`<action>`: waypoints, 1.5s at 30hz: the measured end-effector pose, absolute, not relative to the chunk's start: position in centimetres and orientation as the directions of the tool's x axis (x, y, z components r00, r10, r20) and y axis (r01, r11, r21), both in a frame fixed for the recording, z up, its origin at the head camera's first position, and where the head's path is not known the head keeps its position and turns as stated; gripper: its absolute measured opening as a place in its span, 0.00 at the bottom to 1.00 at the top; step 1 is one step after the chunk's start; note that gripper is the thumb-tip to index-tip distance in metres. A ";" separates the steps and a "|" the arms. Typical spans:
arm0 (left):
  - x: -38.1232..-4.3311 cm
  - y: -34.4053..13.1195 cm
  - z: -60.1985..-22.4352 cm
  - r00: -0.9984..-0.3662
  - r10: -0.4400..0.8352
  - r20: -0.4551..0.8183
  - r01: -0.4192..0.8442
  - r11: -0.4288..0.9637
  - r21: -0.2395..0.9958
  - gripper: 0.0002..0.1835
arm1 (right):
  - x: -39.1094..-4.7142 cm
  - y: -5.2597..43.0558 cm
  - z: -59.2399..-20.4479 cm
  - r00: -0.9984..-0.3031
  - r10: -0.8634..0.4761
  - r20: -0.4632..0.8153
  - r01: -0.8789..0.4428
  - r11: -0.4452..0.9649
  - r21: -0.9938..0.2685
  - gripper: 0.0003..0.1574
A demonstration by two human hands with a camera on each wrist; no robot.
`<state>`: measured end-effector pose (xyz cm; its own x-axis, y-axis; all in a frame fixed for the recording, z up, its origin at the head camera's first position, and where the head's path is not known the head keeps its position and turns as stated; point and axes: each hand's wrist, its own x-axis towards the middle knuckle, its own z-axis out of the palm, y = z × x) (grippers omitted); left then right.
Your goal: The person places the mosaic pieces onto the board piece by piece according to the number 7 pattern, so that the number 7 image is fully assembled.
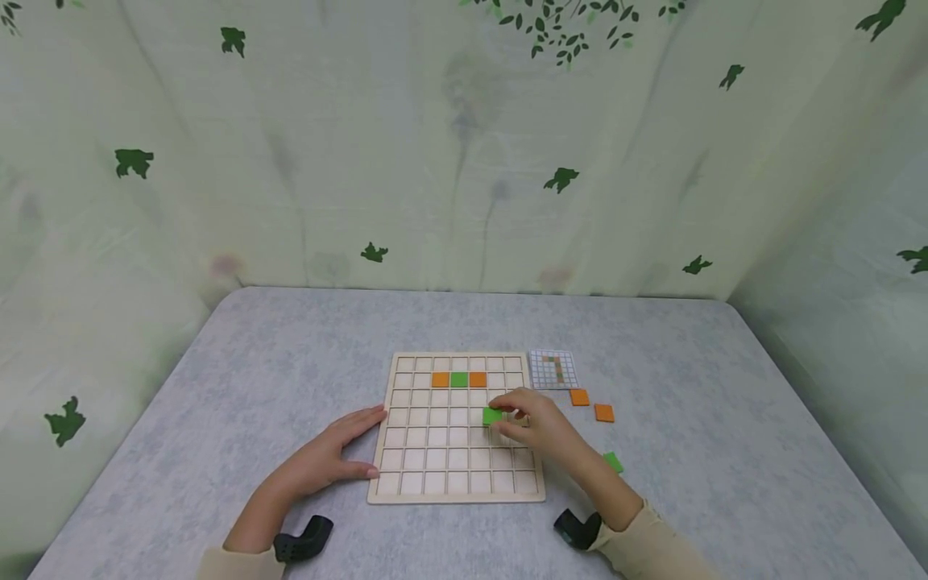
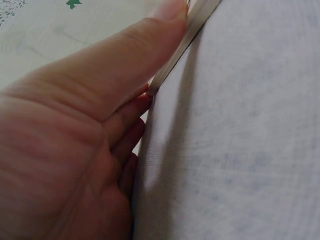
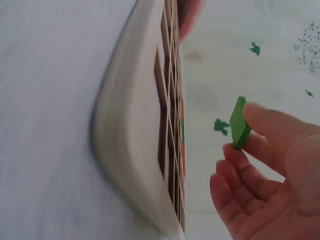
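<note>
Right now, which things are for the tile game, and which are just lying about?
For the game:
board
green tile in the right grip
row of three tiles on the board
pattern card
probably two orange tiles and a loose green tile, matching in colour

Just around:
table
cloth backdrop
black wrist gadgets

1. A pale green fabric backdrop (image 1: 406, 145) fills the upper half of the frame, its surface softly creased.
2. Similar pale cloth continues down the left and right sides, the right side (image 1: 855, 346) looking greyer.
3. Dark green bird silhouettes (image 1: 133, 163) are scattered across the cloth.
4. A printed leafy sprig (image 1: 540, 25) hangs at the top, right of centre; faint, blurred flowers (image 1: 226, 264) show lower down.
5. A table (image 1: 304, 346) with a mottled grey-blue top and rounded far corners spans the lower half.
6. The light is soft and diffuse.
</note>
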<state>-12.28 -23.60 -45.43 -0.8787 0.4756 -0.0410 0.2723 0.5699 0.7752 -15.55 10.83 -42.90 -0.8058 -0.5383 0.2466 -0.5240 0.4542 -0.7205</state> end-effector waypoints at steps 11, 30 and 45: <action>-12.3 -23.7 -45.6 -0.878 0.479 -0.027 0.284 0.565 0.774 0.47 | -17.4 8.3 -45.1 -0.888 -0.391 0.243 -0.434 0.538 -0.722 0.21; -12.4 -23.4 -45.6 -0.885 0.463 -0.046 0.266 0.585 0.766 0.47 | -18.4 7.8 -45.5 -0.917 -0.360 0.171 -0.355 0.545 -0.760 0.20; -12.0 -23.4 -45.3 -0.877 0.479 0.022 0.334 0.577 0.745 0.44 | -17.3 12.5 -41.4 -0.892 -0.344 0.294 -0.435 0.478 -0.763 0.24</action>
